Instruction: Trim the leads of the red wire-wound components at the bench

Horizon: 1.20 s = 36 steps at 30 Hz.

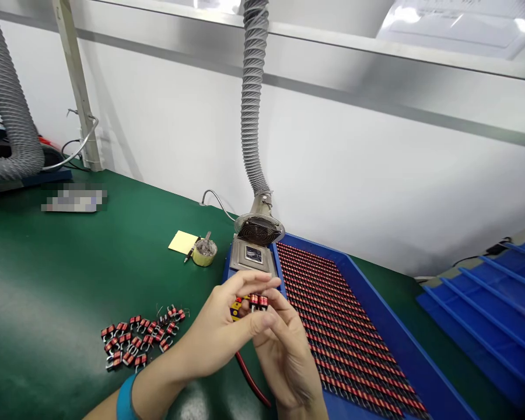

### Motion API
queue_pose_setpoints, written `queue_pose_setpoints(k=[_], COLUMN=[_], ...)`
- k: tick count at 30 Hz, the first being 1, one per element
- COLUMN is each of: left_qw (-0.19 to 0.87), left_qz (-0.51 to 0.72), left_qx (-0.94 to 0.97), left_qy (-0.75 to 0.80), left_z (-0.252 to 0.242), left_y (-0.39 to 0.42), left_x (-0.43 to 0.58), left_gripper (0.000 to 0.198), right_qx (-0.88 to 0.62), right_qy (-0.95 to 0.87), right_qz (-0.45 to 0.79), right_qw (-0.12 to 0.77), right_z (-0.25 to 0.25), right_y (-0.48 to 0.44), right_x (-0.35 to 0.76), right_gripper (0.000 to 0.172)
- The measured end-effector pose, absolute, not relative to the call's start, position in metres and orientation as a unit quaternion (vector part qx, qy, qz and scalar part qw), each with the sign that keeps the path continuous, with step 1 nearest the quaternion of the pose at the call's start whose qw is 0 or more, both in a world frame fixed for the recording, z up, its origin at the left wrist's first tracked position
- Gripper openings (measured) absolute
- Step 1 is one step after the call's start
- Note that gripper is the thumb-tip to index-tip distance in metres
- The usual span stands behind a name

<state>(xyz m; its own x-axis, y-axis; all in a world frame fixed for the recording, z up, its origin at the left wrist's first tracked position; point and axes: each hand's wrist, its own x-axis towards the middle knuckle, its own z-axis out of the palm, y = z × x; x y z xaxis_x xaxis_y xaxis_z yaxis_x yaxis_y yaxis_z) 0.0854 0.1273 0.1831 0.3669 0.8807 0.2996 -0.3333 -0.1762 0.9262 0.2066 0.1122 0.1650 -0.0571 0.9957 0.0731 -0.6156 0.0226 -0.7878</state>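
Observation:
Small red and black components with metal leads are held between my two hands, in front of a blue device with a metal top plate. My left hand, with a blue band at the wrist, pinches them between thumb and fingers from the left. My right hand closes its fingertips on them from the right and below. A loose pile of similar components lies left of my left arm. To the right, a blue tray holds dense rows of the same red and black parts.
Above the device hangs a round fume hood on a grey hose. A small round pot, a pen and yellow notes lie behind my left hand. Ribbed blue trays stand far right. A red cable runs below my hands.

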Motion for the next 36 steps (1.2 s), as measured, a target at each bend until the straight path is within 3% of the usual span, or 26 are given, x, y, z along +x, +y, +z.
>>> queue_pose_setpoints(k=[4,11,18,25,31,36], left_qw=[0.591,0.607,0.501,0.536,0.590,0.575], left_qz=[0.530,0.594,0.731,0.518,0.538,0.562], left_qx=[0.548,0.424,0.361,0.581,0.526,0.513], left_qy=[0.265,0.312,0.290,0.327,0.293,0.300], left_z=[0.185,0.182,0.188,0.194,0.190,0.191], left_y=[0.135,0.139,0.146,0.145,0.141,0.140], left_x=[0.082,0.082,0.061,0.051,0.063,0.064], left_gripper=[0.007,0.013,0.008,0.018,0.003,0.005], right_qx=[-0.299,-0.286,-0.278,-0.286,-0.280,-0.271], right_qy=[-0.351,-0.374,-0.376,-0.367,-0.374,-0.371], right_qz=[0.617,0.639,0.674,0.670,0.674,0.684], right_qw=[0.638,0.608,0.572,0.579,0.573,0.567], right_z=[0.162,0.152,0.159,0.160,0.155,0.156], right_y=[0.115,0.115,0.114,0.114,0.118,0.117], right_x=[0.202,0.200,0.201,0.201,0.202,0.201], right_gripper=[0.015,0.011,0.008,0.010,0.010,0.010])
